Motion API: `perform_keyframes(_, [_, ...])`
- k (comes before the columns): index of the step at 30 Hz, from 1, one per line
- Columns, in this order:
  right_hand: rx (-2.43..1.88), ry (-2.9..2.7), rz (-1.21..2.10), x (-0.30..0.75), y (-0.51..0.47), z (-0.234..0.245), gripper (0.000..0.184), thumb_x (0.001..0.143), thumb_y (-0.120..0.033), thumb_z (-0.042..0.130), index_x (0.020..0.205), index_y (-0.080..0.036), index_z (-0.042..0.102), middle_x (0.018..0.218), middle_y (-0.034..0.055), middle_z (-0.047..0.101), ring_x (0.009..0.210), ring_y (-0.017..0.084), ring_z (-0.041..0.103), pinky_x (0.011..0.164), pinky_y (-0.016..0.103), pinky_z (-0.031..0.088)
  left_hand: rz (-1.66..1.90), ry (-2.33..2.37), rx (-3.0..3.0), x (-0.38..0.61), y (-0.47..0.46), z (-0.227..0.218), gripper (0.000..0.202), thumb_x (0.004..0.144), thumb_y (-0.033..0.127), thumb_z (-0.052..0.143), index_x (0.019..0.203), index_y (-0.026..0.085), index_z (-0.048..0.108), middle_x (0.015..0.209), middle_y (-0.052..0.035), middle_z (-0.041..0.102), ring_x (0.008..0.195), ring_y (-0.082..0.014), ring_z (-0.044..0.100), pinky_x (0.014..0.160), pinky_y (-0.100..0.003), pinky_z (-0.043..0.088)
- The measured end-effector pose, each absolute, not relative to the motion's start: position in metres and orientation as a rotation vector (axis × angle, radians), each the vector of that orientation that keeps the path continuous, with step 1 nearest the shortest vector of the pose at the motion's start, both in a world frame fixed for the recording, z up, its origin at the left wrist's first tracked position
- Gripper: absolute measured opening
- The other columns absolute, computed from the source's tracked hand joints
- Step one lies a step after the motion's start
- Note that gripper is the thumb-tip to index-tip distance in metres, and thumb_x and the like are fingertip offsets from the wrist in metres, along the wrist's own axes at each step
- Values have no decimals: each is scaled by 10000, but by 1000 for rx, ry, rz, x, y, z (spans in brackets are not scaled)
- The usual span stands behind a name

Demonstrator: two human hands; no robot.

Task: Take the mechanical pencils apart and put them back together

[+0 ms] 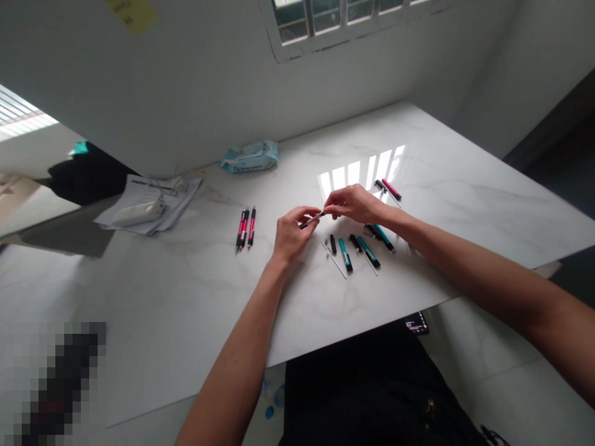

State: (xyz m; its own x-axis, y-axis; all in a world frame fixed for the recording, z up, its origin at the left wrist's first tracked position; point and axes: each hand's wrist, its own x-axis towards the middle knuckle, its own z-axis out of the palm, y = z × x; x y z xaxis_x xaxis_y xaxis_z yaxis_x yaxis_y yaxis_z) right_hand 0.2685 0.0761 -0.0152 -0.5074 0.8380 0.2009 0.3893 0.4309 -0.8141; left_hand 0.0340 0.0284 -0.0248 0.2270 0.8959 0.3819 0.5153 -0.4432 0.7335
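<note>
My left hand (295, 233) is closed around a slim pen piece (310, 221), dark at one end and pale along its length. At its far end, the thumb and fingers of my right hand (352, 203) pinch together; any small part between them is too small to name. Just below my hands lie blue pen barrels (344, 253) with black ends, a short black pen part (333, 244) and a thin white refill (334, 260). Beyond my right hand are a pink barrel (392, 189) and black parts.
Three pink-and-black pens (244, 229) lie left of my hands. A light blue wipes packet (250, 157) sits by the wall. Papers (144, 223) carry a white device (138, 213) and a cable at the table's left. The white table's (307, 316) front edge is near my lap.
</note>
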Motion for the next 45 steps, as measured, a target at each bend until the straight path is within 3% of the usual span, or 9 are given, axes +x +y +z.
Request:
perform_keyframes(6, [-1142,-2204,884,268,75,-10,439,1073,-432,605,772,-172,790,700,38,762,608,132,605,659,310,417,1106,1263,2112,38,25,-23,253,931,143,730,1147,239,822,1085,-44,812,880,-162,772,854,-308,649])
perform_keyframes(12, [-940,-2184,891,272,74,-13,301,958,-333,733,1222,-195,777,1045,74,835,878,193,732,792,326,517,1117,1312,2091,39,27,-24,319,910,86,702,1155,253,821,1052,-37,792,941,-173,770,900,-317,640])
perform_keyframes(15, [-939,-2219,861,274,74,-9,189,972,-323,701,1041,-182,806,964,77,826,850,197,726,783,341,515,1117,1311,2088,38,27,-25,327,907,86,703,1164,253,817,1052,-40,786,940,-175,767,894,-317,642])
perform_keyframes(19, [-1099,-2257,886,273,74,-4,414,1082,-442,574,848,-184,799,744,56,771,659,162,640,679,340,448,1131,1289,2115,41,25,-25,332,920,91,693,1178,263,811,1063,-38,778,945,-174,761,895,-320,647])
perform_keyframes(25, [-972,-2190,767,274,75,-9,260,958,-402,736,1101,-192,790,875,50,783,746,173,659,720,322,470,1168,1328,2080,39,25,-24,365,914,76,695,1214,259,791,1059,-34,777,936,-169,761,893,-310,639])
perform_keyframes(30, [-1036,-2250,734,275,76,-9,357,1039,-478,645,878,-192,785,756,46,740,655,156,592,682,338,434,1157,1328,2047,36,26,-24,394,906,71,699,1244,259,772,1035,-28,782,906,-164,765,895,-312,647])
perform_keyframes(34, [-979,-2240,751,275,75,-7,327,980,-505,736,1060,-194,799,868,56,776,720,171,641,705,334,465,1162,1321,2061,39,23,-22,395,902,66,704,1239,261,770,1044,-29,783,935,-172,766,906,-318,650])
perform_keyframes(39, [-1049,-2265,794,275,73,-4,403,1059,-488,622,848,-189,790,773,54,755,660,157,614,699,347,448,1164,1277,2081,42,21,-20,385,915,54,693,1230,262,772,1045,-22,775,930,-162,766,912,-312,649])
perform_keyframes(45, [-993,-2261,779,276,74,-2,290,954,-474,770,991,-190,819,873,64,787,733,174,649,708,342,465,1142,1307,2095,40,21,-20,352,920,89,719,1214,271,783,1058,-26,786,909,-169,768,884,-317,643])
